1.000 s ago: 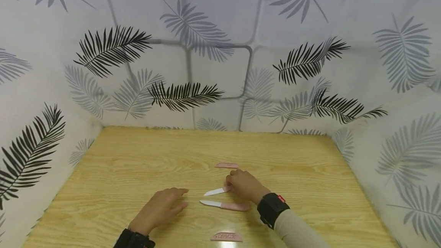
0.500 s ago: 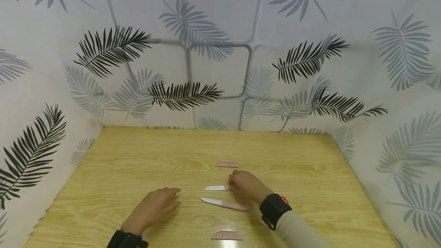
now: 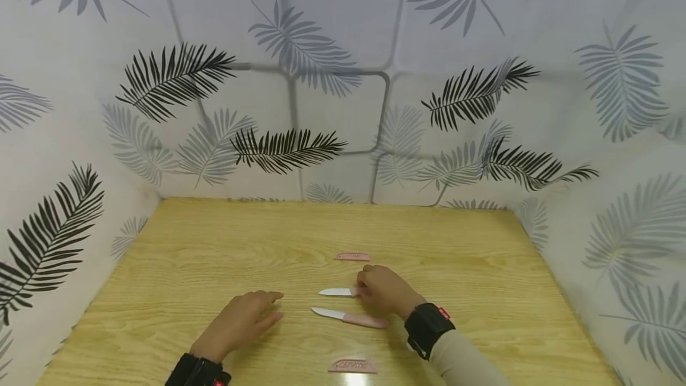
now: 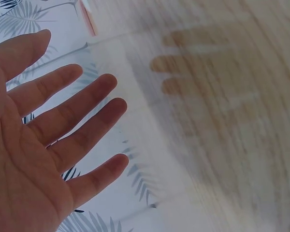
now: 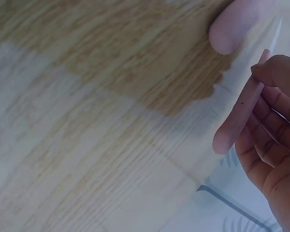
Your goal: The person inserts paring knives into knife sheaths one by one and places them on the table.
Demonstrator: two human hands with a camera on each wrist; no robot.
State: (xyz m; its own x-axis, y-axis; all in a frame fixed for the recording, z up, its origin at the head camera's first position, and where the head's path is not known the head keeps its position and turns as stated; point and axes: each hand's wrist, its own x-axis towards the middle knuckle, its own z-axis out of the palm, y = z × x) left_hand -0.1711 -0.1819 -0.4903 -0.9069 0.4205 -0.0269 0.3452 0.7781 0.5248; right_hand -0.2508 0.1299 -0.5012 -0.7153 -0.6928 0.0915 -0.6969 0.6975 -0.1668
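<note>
My right hand (image 3: pixel 387 290) pinches the pink handle of a small white-bladed knife (image 3: pixel 335 292), its tip pointing left. In the right wrist view, the thumb lies on that knife's handle (image 5: pixel 239 113) and the fingers are behind it. Just nearer to me on the table lies a second, similar knife (image 3: pixel 365 320); its pink handle end (image 5: pixel 237 26) shows at the top of the right wrist view. To the left of both blades my left hand (image 3: pixel 241 320) hovers with fingers spread, holding nothing; its bare palm (image 4: pixel 34 159) fills the left wrist view's left side.
One pink blade cover (image 3: pixel 352 256) lies beyond the right hand. Another pink cover (image 3: pixel 352 366) with raised lettering lies near the front. The wood-grain table (image 3: pixel 214 243) is bordered by a leaf-patterned cloth (image 3: pixel 332 112) at back and sides.
The held knife has turned from slanting to nearly level, shifting slightly away from the second knife. My left hand has drawn back a little to the left. Over the last half second little moves.
</note>
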